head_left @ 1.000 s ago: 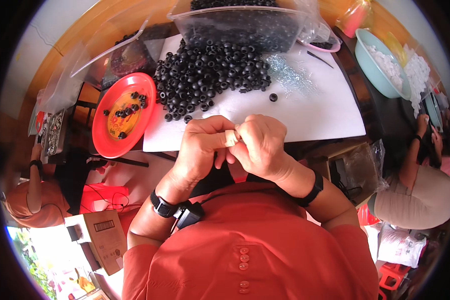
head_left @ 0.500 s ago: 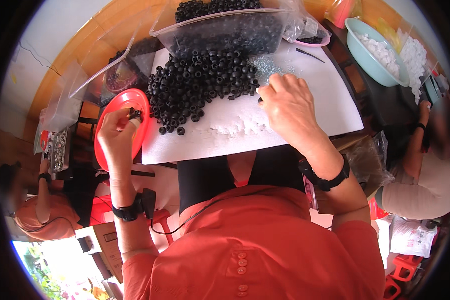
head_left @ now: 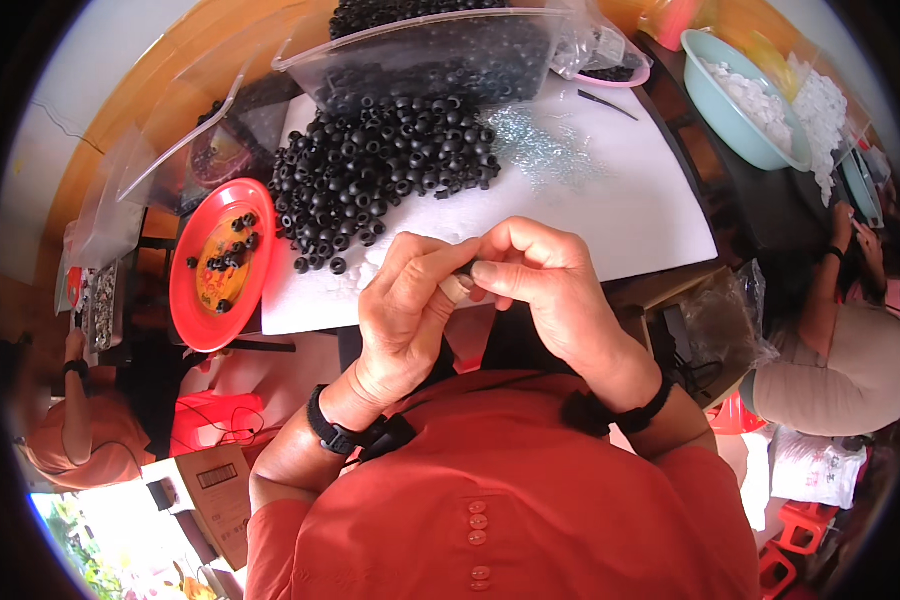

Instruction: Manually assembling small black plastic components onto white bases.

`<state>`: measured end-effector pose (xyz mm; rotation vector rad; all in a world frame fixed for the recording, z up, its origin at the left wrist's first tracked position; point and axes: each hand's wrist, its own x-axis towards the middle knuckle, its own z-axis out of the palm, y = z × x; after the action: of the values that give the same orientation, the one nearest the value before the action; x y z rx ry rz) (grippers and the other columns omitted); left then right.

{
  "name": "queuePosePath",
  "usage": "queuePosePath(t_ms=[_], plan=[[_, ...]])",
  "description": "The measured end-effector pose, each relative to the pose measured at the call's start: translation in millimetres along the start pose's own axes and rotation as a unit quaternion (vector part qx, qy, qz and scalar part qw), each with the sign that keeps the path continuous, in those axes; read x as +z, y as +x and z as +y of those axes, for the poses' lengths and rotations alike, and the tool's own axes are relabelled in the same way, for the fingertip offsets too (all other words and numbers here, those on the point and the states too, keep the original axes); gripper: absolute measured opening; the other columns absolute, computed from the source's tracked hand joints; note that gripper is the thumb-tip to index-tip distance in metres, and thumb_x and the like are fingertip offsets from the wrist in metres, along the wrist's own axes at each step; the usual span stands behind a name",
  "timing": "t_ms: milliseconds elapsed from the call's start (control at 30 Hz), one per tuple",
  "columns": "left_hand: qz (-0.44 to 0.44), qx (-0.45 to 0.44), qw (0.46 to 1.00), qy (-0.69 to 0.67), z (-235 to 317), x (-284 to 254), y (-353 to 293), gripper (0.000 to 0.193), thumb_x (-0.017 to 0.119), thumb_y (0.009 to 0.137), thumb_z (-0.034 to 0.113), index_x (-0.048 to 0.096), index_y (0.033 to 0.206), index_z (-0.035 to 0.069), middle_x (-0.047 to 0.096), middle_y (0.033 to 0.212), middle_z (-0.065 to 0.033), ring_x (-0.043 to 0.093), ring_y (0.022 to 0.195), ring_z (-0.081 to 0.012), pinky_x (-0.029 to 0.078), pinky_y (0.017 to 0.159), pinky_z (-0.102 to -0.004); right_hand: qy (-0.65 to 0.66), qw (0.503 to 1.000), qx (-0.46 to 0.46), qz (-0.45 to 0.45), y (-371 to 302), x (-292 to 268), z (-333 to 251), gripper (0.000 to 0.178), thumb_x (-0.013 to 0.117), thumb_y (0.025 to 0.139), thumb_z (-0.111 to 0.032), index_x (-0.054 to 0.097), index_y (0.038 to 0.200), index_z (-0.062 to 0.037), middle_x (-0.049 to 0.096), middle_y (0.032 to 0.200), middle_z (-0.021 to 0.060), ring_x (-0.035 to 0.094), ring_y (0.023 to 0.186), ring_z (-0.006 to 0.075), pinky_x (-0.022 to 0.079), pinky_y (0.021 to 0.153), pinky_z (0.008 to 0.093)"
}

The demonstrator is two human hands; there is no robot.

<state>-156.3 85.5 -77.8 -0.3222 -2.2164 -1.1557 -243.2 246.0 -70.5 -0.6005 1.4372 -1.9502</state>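
Observation:
My left hand [head_left: 405,300] and my right hand [head_left: 550,285] meet over the near edge of the white board, fingertips pinched together. Between them a sliver of a small black bead [head_left: 466,270] shows; the fingers cover most of it. A pale wrap circles one left fingertip. Beyond my hands lies a heap of black beads [head_left: 370,170] with wide holes. To its right, small clear bluish pieces [head_left: 545,145] are scattered. At the left, a red oval plate [head_left: 185,300] carries several black parts on its patterned middle.
A clear plastic bin [head_left: 420,70] with more black beads stands behind the heap. A dark pointed tool [head_left: 607,104] lies at the board's far right. Right of it are a light-blue basin [head_left: 705,75] of white pieces and a co-worker's arm [head_left: 820,300]. Another person sits at far left.
My left hand has come from above the red plate to the middle. My right hand has left the bead heap's right side and drawn in to meet it. Black parts now show on the plate.

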Motion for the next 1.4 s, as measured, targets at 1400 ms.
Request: queuePosePath(t_ms=[1400], plan=[[0.027,-0.147,0.988,-0.028,-21,5,-1,0.017,0.065,0.080,-0.004,0.064,0.097,0.000,0.059,0.087,-0.0105,0.060,0.086,-0.0269,0.050,0.073,-0.0352,-0.751,0.576,-0.297,0.127,27,-66,3,0.015,0.067,0.075,-0.003,0.060,0.087,-0.0071,0.058,0.091,0.0091,0.057,0.094,0.0286,0.039,0.078,0.0406]])
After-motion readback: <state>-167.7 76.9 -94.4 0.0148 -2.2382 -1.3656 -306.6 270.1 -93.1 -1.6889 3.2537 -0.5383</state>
